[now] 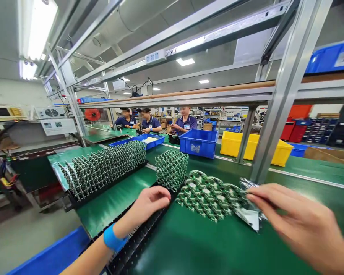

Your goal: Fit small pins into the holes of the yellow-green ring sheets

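Boards [212, 196] lie spilled on the mat [203, 244], right hand [301, 225] pinching their silver bag [251, 219]; left hand [149, 206] rests curled, grip unclear, on the near rack [140, 236], only partly loaded; far rack [74, 200] looks full.

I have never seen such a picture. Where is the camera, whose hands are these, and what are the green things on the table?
There is no machine here. One camera sits on a worker's head and looks forward and down at that person's own two hands. The left hand, with a blue wristband, rests with curled fingers on a black slotted rack. I cannot tell whether it grips anything. The right hand pinches a silver bag. Beside the bag, a pile of green ring-shaped boards lies on the green table. More such boards stand as upright rows behind. Farther away stand a blue bin and a yellow bin, and three other people work at the far side.
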Demonstrator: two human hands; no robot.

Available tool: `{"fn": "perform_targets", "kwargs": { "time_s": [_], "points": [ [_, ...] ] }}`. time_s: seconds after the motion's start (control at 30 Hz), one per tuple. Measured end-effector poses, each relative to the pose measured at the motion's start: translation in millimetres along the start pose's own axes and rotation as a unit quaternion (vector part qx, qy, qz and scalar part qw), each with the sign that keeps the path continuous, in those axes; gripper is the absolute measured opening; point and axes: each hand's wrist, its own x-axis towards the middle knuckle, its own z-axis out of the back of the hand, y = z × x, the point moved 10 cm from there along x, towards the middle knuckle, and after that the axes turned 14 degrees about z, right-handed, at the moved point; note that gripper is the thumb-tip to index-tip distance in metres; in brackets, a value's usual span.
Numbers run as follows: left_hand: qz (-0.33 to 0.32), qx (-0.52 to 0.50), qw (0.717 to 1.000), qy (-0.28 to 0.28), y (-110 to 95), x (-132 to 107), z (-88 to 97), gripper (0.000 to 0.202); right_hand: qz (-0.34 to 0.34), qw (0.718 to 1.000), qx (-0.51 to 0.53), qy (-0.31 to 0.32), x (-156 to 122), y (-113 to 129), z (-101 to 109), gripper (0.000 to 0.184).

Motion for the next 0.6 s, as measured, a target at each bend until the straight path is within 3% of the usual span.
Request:
{"fn": "perform_targets", "kwargs": {
  "time_s": [0.07, 0.17, 0.4, 0.5, 0.6],
  "points": [
    [-0.027, 0.035, 0.996, -0.075, 11, 16, 37.7, 0.031, 0.016, 0.999, 0.030, 0.029, 31, 15, -29, 0.018],
    [-0.040, 0.094, 0.989, -0.104, 37, 40, 63.7, 0.032, 0.013, 0.998, 0.052, 0.040, 60, 17, -69, 0.016],
    [-0.042, 0.212, 0.962, -0.168, 74, 85, 100.5, 0.032, -0.014, 0.995, 0.081, 0.062, 83, 4, -154, 0.015],
    [-0.028, 0.263, 0.947, -0.181, 78, 87, 111.3, 0.037, -0.029, 0.993, 0.059, 0.096, 82, 3, -178, 0.016],
    [-0.010, 0.291, 0.928, -0.231, 72, 95, 116.1, 0.041, -0.038, 0.988, 0.014, 0.149, 79, 4, -193, 0.016]
  ]
}}
